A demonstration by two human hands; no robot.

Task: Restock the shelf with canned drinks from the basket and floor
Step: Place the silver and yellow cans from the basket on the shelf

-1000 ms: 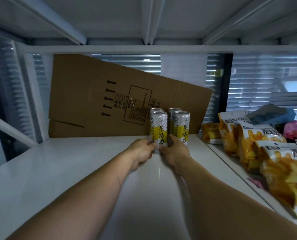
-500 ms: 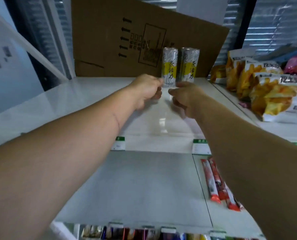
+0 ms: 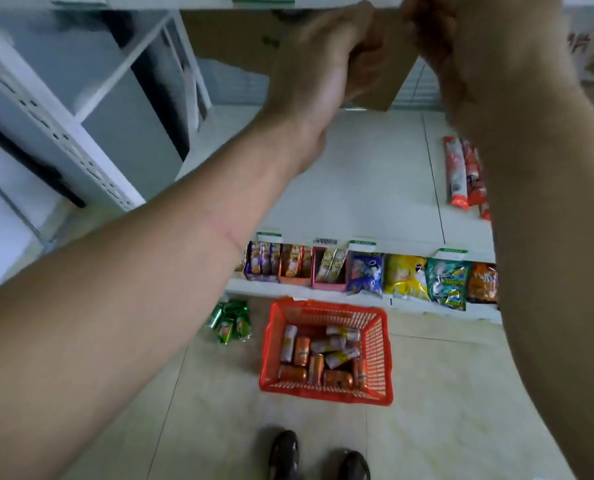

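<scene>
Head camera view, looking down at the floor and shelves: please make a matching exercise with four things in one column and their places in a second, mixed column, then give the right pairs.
Things
1. orange and silver cans
2. green cans
3. long red snack sticks
4. shoes

Places
A. on the floor, left of the red basket
B. at the bottom edge of the view, in front of the basket
C. lying inside the red basket
D. on the right part of the white shelf

Pairs: 1-C, 2-A, 3-D, 4-B
</scene>
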